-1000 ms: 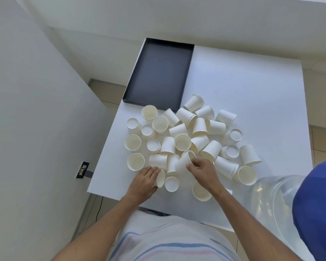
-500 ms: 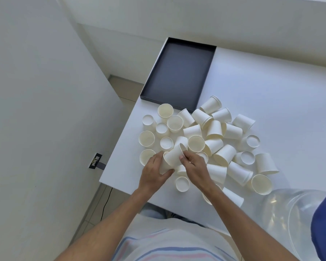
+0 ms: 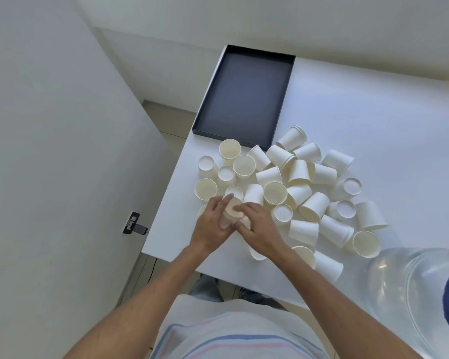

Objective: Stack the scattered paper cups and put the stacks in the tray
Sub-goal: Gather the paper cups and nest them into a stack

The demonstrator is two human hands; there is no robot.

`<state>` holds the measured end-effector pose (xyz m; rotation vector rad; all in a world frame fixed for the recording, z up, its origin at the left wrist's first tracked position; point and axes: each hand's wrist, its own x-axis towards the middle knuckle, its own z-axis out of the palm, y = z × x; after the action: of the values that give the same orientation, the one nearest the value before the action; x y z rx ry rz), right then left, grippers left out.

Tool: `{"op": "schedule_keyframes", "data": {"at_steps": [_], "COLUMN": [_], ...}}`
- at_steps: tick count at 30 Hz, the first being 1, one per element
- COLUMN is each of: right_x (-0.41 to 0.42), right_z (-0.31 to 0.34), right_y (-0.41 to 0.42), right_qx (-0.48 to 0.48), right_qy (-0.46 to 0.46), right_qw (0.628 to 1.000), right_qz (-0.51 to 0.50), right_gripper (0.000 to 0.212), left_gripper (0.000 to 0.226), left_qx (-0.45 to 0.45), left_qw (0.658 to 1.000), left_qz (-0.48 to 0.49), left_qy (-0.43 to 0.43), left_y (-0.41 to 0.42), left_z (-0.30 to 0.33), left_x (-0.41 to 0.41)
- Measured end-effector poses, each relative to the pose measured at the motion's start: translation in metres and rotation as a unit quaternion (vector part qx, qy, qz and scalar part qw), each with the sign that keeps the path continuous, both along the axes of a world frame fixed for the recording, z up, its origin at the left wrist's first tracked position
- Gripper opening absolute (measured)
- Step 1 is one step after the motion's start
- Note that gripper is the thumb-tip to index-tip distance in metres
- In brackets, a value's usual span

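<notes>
Several white paper cups (image 3: 300,168) lie scattered on the white table (image 3: 373,112), some upright, some upside down, some on their sides. A black tray (image 3: 283,98) stands at the table's far left with nothing in it. At the near left of the pile, my left hand (image 3: 213,226) and my right hand (image 3: 261,226) together hold a paper cup (image 3: 233,209) between them. My left fingers curl round its left side. My right hand grips it from the right, fingers over its rim. My hands hide the cup's lower part.
A clear plastic bottle with a blue part (image 3: 412,288) stands at the near right corner. A white wall (image 3: 49,151) runs close along the table's left edge, with a power socket (image 3: 133,222) low on it. The table's right half is bare.
My left hand left the cup lying at the front edge and joined my right hand. Both hands have closed round one cup, lifted from the pile. The camera shifted, so the table sits further right.
</notes>
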<state>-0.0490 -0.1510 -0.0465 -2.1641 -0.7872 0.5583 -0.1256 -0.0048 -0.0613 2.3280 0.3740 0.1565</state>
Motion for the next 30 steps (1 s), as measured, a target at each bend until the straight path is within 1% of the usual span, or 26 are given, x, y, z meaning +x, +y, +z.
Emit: {"op": "schedule_keyframes", "data": {"at_steps": [3,5,7,10,13,16,19,22,25,30], "right_x": [0.004,0.007,0.009,0.006,-0.007,-0.020,-0.030,-0.035,-0.036,-0.033], "right_z": [-0.001,-0.002,-0.007,-0.014,-0.020,-0.028,-0.034,-0.037,-0.042,-0.047], "right_y": [-0.017,-0.033,-0.051,-0.082,-0.111,-0.132,-0.144,-0.145,-0.141,-0.140], "right_qx": [0.008,-0.029,-0.079,-0.174,-0.278,-0.339,-0.366,-0.372,-0.374,-0.377], "right_qy": [-0.029,-0.035,-0.049,-0.058,-0.077,-0.101,-0.117,-0.121,-0.132,-0.136], "right_qw": [0.995,0.991,0.985,0.973,0.953,0.934,0.923,0.920,0.918,0.916], "right_qz": [-0.093,-0.128,-0.142,-0.137,-0.091,-0.051,-0.027,-0.013,-0.013,-0.018], "right_gripper": [0.045,0.047,0.050,0.064,0.083,0.094,0.101,0.105,0.101,0.095], "left_gripper": [0.062,0.055,0.050,0.045,0.043,0.044,0.047,0.051,0.055,0.061], "left_qx": [0.006,0.002,0.001,0.005,0.008,0.018,0.035,0.062,0.085,0.103], "left_qw": [0.999,0.997,0.996,0.996,0.997,0.999,0.999,0.998,0.994,0.989], "left_qz": [0.047,0.077,0.094,0.091,0.077,0.047,0.023,-0.013,-0.043,-0.063], "left_qy": [-0.014,-0.011,-0.003,-0.008,-0.012,0.000,0.022,0.030,0.046,0.084], "left_y": [0.016,0.027,0.036,0.045,0.049,0.050,0.050,0.050,0.050,0.051], "left_z": [-0.003,-0.007,-0.012,-0.019,-0.023,-0.030,-0.037,-0.042,-0.045,-0.049], "left_x": [0.000,-0.003,-0.007,-0.012,-0.014,-0.017,-0.020,-0.021,-0.020,-0.021]}}
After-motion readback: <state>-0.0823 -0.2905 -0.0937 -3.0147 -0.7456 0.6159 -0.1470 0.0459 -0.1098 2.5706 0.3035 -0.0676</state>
